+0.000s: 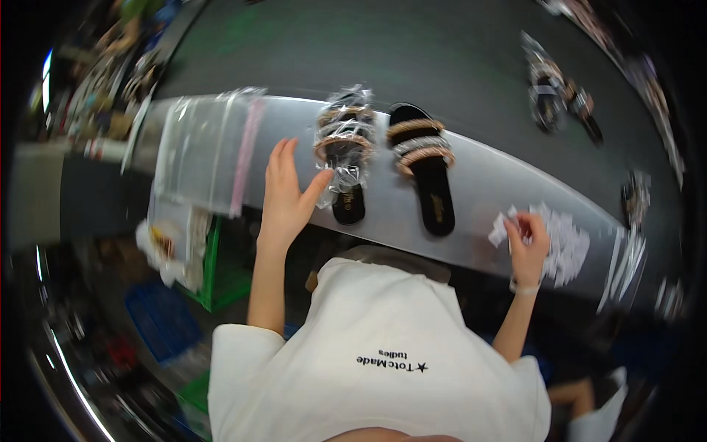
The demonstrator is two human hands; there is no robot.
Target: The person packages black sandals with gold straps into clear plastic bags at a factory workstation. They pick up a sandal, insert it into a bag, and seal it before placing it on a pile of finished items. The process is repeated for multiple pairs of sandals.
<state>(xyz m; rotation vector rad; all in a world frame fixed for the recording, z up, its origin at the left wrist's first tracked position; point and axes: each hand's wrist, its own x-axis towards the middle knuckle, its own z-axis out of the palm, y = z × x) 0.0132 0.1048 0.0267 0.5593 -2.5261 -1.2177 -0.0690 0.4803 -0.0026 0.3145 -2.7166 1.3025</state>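
Note:
My left hand [286,193] is open, thumb and fingers apart. It is just left of a black slide sandal [349,205] whose strapped front sits inside crinkled clear plastic [346,140]; its heel end sticks out bare. The thumb is close to the plastic, and I cannot tell if it touches. To the right lies a second black slide sandal [434,191], unwrapped, with tan, silver and pinkish straps. At the right, my right hand [529,250] pinches a small white paper slip [499,230] beside a loose heap of white slips [563,247].
A stack of clear plastic bags [202,151] with a pink edge lies left on the metal ledge [486,169]. Beyond is a dark belt surface [442,55] carrying bagged sandals [546,96]. A green frame [213,269] and a blue crate [162,317] stand below left.

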